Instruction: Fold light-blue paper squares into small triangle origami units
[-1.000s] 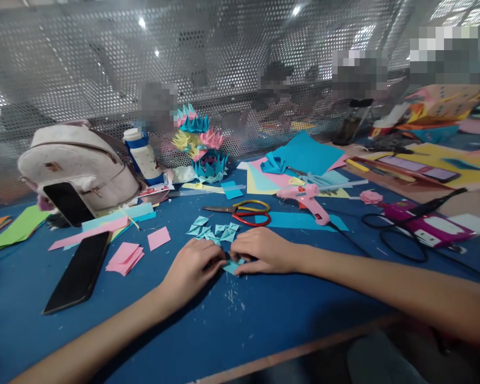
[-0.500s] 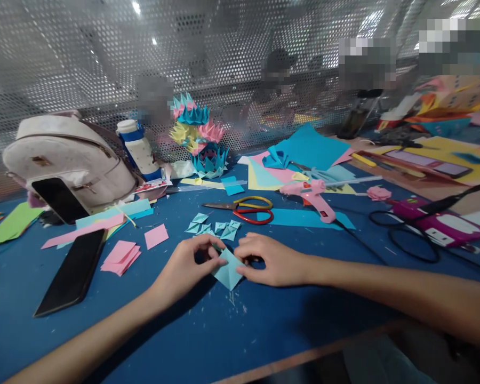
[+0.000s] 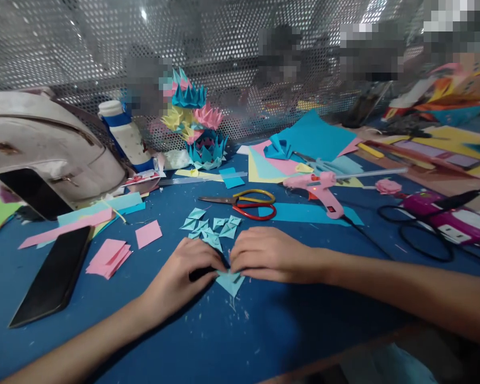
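Observation:
A small light-blue paper square (image 3: 230,284), partly folded so that it shows a downward point, lies on the blue table between my hands. My left hand (image 3: 188,266) pinches its left edge between thumb and fingers. From the other side, my right hand (image 3: 270,255) presses its fingers down on the upper right part; its fingertips partly cover the fold. Just beyond my hands rest several folded light-blue paper pieces (image 3: 212,226). Scissors (image 3: 240,202) with one yellow and one red handle loop lie behind them.
A pink glue gun (image 3: 318,189) with a black cord lies right of the scissors. Pink paper squares (image 3: 109,258) and a black phone (image 3: 54,277) are at left. A backpack (image 3: 44,144), bottle (image 3: 126,136) and paper lotus stack (image 3: 208,146) stand behind.
The paper between my hands was a flat diamond and now has its upper part folded down. Both hands have closed in over it. The view has shifted slightly.

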Demonstrator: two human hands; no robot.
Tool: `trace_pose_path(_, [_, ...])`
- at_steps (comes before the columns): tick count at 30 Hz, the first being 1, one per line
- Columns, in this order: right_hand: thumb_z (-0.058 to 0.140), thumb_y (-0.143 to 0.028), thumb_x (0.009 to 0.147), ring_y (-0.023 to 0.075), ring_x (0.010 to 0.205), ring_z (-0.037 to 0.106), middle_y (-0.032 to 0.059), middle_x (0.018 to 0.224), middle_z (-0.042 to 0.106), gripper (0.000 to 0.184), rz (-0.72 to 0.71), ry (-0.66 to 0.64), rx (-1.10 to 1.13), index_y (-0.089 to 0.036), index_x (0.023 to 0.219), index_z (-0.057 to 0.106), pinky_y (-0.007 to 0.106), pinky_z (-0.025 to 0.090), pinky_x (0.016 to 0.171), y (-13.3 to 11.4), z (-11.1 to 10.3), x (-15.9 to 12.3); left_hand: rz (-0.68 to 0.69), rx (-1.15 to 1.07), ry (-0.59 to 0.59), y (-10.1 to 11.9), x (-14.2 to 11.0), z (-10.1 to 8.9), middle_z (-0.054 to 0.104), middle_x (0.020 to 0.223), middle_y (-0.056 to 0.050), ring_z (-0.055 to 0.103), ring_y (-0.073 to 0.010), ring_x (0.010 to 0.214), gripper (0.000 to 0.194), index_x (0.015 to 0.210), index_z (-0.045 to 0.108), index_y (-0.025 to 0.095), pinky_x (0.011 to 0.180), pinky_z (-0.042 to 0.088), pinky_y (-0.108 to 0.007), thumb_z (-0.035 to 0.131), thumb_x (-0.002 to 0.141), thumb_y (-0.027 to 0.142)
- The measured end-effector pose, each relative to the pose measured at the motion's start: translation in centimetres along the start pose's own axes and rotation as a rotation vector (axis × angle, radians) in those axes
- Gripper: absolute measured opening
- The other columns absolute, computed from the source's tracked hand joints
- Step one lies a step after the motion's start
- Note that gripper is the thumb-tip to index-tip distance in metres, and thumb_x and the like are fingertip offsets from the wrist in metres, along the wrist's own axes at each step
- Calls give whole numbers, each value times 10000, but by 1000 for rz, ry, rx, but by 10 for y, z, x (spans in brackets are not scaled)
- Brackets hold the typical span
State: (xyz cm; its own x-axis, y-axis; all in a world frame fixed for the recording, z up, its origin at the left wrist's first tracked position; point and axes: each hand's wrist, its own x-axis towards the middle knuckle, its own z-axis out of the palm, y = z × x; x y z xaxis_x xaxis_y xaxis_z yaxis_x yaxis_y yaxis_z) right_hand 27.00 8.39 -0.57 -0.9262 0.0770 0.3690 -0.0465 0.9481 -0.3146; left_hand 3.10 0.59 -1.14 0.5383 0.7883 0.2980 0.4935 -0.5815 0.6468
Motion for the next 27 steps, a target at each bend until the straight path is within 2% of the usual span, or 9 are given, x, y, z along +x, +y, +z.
trace_pose_path(3, [427,-231,1040,177,1077,577,47,1144,698,245,-125,-37,-37,-167,1141,642,317,420,879,3,-3,-2,104,-5,-53,-3,-5,-4,716,1044,-2,625,-161,980,221,1075,682,247,893,353,-339,522,994,119])
trace_pose_path(7, [362,-282,1067,170,1100,586,38,1169,709,322,-156,-66,-70,-192,1152,659,322,424,856,8,-4,-4,217,121,-85,-5,-11,-6,697,1093,-58,609,-183,1023,294,1196,648,235,907,365,-360,390,1061,197])
trace_pose_path(11, [349,-262,1068,162,1082,596,45,1177,709,336,-167,-66,-46,-179,1154,664,319,437,847,9,-5,-3,311,337,-94,-2,-11,-7,705,1075,-45,609,-181,1030,277,1201,647,235,926,366,-366,415,1058,190])
trace_pose_path(14, [302,-254,1075,171,1081,599,58,1176,710,381,-167,-63,-32,-165,1159,662,325,445,843,9,-5,-3,373,421,-98,1,-9,-8,717,1036,-25,620,-170,998,261,1176,662,229,931,363,-360,431,1058,202])
trace_pose_path(22, [275,-267,1082,163,1064,600,58,1150,720,408,-174,-58,-59,-179,1140,669,318,434,820,9,-5,-4,402,470,-75,1,-9,-7,718,1011,-11,633,-156,968,237,1184,663,248,961,369,-358,478,1043,199])
trace_pose_path(27, [264,-270,1085,166,1067,599,49,1159,718,419,-183,-54,-48,-172,1139,667,321,425,801,9,-6,-3,424,501,-72,3,-9,-7,721,995,-22,632,-163,971,256,1176,663,233,962,388,-364,447,1049,183])
